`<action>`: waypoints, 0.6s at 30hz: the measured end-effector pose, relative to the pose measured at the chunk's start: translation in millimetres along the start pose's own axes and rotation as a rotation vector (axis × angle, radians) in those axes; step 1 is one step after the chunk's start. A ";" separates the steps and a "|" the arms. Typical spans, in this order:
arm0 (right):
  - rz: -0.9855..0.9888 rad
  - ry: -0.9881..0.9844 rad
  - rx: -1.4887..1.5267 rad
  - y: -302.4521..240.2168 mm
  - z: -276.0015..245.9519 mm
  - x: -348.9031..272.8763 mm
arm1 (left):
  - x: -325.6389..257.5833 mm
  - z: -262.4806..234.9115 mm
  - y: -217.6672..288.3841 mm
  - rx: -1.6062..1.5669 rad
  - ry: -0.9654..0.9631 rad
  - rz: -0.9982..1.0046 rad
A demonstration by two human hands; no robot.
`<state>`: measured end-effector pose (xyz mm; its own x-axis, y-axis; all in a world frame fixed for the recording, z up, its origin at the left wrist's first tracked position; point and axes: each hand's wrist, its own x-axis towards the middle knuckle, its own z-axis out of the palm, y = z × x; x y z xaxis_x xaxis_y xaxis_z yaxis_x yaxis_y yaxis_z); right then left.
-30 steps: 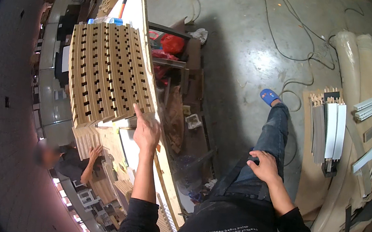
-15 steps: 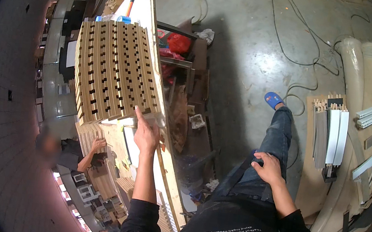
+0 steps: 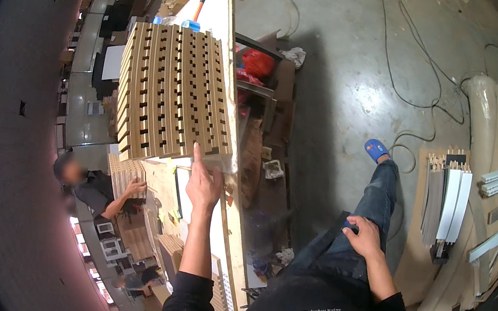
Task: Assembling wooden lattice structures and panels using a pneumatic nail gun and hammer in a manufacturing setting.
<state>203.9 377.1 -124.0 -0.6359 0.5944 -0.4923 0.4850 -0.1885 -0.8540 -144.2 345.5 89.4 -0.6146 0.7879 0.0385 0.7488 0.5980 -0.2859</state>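
A co-worker (image 3: 84,187) sits at the far left beside stacked slotted pieces. On the long desk (image 3: 229,40), a stack of slotted wooden slats (image 3: 172,92) lies near the right edge; the left hand (image 3: 203,184), open with fingers extended, touches its near end. The right hand (image 3: 366,236) rests loosely curled on the person's jeans, holding nothing. White strips (image 3: 450,201) lie on the floor at right.

The person wears a black long-sleeved top with pale lettering across the chest — sleeves pushed up above the wrists, leaving the left hand (image 3: 203,185) and right hand (image 3: 367,236) bare — with dark blue jeans and a bright blue slipper (image 3: 377,150).
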 end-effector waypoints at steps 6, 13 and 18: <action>0.029 -0.025 0.010 -6.9 -0.9 3.9 | 0.4 -9.0 -6.8 -0.086 0.096 -0.117; 0.021 -0.040 -0.028 -11.4 2.1 8.3 | 6.4 -24.1 -16.2 -0.129 -0.023 -0.140; 0.025 -0.038 -0.047 -14.3 4.0 10.6 | 10.5 -24.0 -21.9 -0.032 0.107 -0.084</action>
<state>187.8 382.9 -117.7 -0.6452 0.5596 -0.5202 0.5279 -0.1657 -0.8330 -161.1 344.2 119.1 -0.6470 0.7449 0.1631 0.7043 0.6657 -0.2465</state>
